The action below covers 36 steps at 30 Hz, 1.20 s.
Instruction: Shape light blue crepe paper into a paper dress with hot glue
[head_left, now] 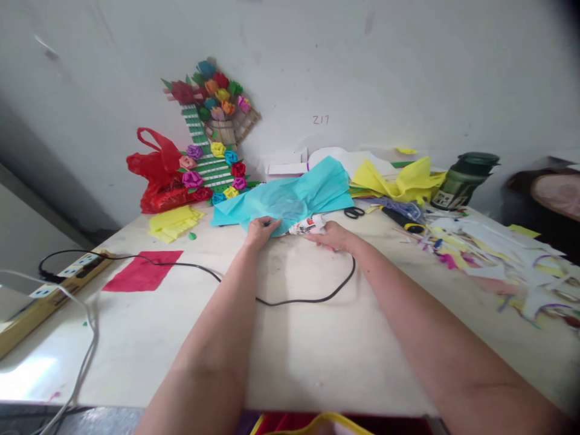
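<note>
My right hand (pixel 333 235) is wrapped round a white glue gun (pixel 309 226) with printed marks, and a black cord (pixel 312 300) trails from it across the table. The gun's nozzle end points left, at the near edge of a crumpled sheet of turquoise paper (pixel 285 196). My left hand (pixel 263 231) is closed on that same near edge, fingers pinched on the paper. Whether the nozzle touches the paper I cannot tell. Black-handled scissors (pixel 354 212) lie just behind my right hand.
Left: a power strip (pixel 67 273), a red paper square (pixel 144 270), yellow paper (pixel 176 222) and a red plastic bag (pixel 158 169). A paper-flower decoration (pixel 212 139) leans on the wall. Right: yellow sheets (pixel 401 181), a green bottle (pixel 466 181), a cutter (pixel 402 220) and paper scraps (pixel 493 254).
</note>
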Motion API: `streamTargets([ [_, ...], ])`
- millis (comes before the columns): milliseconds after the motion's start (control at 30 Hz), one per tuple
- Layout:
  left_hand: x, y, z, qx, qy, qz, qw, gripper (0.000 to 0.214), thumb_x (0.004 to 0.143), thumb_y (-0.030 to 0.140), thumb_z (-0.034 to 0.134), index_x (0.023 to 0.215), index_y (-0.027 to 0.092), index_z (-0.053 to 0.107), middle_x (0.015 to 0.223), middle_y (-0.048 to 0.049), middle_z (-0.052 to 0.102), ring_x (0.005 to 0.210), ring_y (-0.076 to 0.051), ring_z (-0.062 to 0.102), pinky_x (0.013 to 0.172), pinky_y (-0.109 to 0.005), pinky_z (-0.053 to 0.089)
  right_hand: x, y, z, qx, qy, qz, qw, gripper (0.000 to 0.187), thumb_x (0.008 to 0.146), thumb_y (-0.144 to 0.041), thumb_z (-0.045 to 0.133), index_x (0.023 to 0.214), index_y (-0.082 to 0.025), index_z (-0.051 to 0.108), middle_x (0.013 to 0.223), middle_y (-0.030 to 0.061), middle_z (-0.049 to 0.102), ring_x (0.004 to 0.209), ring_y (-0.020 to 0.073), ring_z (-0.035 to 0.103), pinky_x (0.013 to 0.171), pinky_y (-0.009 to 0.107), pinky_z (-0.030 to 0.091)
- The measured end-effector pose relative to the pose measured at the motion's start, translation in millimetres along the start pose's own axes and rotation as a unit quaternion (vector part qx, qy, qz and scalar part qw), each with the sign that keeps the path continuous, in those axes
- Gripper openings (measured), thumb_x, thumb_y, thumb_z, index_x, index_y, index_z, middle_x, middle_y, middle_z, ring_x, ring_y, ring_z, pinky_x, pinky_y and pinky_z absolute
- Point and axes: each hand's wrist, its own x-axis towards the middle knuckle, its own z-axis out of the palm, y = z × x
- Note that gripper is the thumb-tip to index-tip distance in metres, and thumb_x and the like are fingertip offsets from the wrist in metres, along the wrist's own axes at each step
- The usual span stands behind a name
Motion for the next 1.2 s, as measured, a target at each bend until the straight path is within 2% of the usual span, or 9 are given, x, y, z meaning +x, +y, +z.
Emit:
streamTargets([
  [167, -1, 1, 0.2, -0.002, 0.003, -0.006, 1.000, 0.036, 0.068, 0.049, 0.053, 0.065, 0.015, 0.063, 0.052, 0.0039, 0.042, 0.055, -0.009, 0.037, 0.051, -0.020, 0.028, 2, 1, 1, -0.008, 0.001, 0.002, 1.000, 0.038, 0.070, -0.048, 0.060, 0.082, -0.012, 0.060, 0.058, 0.0000, 0.057, 0.032, 0.0029, 0.037, 0.029, 0.017, 0.030],
  [667, -1, 0, -0.1, -0.011, -0.005, -0.006, 1.000, 0.037, 0.067, 0.050, 0.052, 0.066, 0.015, 0.063, 0.052, 0.0042, 0.041, 0.054, -0.009, 0.036, 0.051, -0.021, 0.028, 3, 4, -4, -0.020, -0.001, 0.019, 1.000, 0.033, 0.072, -0.046, 0.058, 0.070, -0.013, 0.056, 0.047, -0.0032, 0.048, 0.031, 0.0050, 0.038, 0.031, 0.018, 0.033],
  [833, 0, -2, 0.7, -0.017, -0.004, -0.004, 1.000, 0.037, 0.067, 0.051, 0.053, 0.066, 0.015, 0.063, 0.051, 0.0043, 0.041, 0.054, -0.009, 0.036, 0.051, -0.021, 0.028, 5, 7, -3, -0.015, -0.002, 0.012, 1.000, 0.037, 0.070, -0.050, 0.059, 0.072, -0.013, 0.057, 0.046, -0.0039, 0.047, 0.031, 0.0056, 0.039, 0.030, 0.018, 0.032],
  [1200, 0, -2, 1.1, -0.023, -0.003, 0.002, 1.000, 0.037, 0.068, 0.050, 0.052, 0.065, 0.015, 0.063, 0.051, 0.0043, 0.044, 0.053, -0.009, 0.036, 0.050, -0.021, 0.027, 4, -4, 5, -0.013, -0.013, 0.006, 1.000, 0.038, 0.068, -0.051, 0.061, 0.075, -0.014, 0.057, 0.046, -0.0051, 0.045, 0.032, 0.0048, 0.037, 0.030, 0.017, 0.031],
])
